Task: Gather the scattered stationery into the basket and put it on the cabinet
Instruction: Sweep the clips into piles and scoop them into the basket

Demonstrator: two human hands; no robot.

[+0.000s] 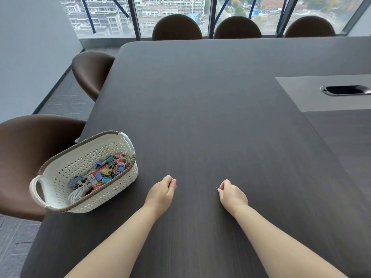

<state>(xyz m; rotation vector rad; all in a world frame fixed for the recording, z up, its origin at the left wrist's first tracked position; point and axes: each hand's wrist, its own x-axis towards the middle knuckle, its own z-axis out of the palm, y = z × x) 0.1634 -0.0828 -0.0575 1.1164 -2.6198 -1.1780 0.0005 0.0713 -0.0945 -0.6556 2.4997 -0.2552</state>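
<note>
As if bound for white perforated plastic basket (104,199) leftward, silver wire paper clip (217,189) pinched in right hand (232,194); left hand (162,190) curled, contents unclear

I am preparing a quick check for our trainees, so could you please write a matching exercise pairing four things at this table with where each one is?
Things:
1. basket
2. paper clip
3. cable slot
4. left hand

Places:
A. pinched in the right hand
B. set in the grey panel
C. at the left edge of the table, with coloured clips inside
D. fingers curled, between basket and right hand

Pairs: 1-C; 2-A; 3-B; 4-D
</note>
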